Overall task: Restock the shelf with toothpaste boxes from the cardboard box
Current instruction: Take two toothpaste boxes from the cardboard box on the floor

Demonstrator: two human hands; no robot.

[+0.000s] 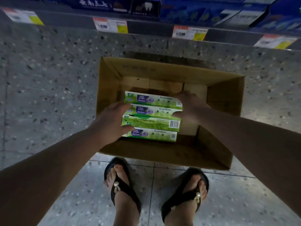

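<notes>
An open cardboard box [224, 101] stands on the floor in front of my feet. Above its opening I hold a row of several green toothpaste boxes [151, 121] side by side, pressed between my two hands. My left hand [112, 119] grips the left ends, with fingers over the top and the thumb on the nearest box. My right hand [187, 105] clamps the right ends. A few pale box ends [164, 85] show deep inside the carton at its far wall. The shelf [146, 26] runs along the top of the view.
The shelf edge carries price labels [110, 25], with dark and blue toothpaste packs [211, 12] above it. Speckled stone floor [48, 79] surrounds the carton. My feet in black sandals [122, 185] stand just behind the carton's near flap.
</notes>
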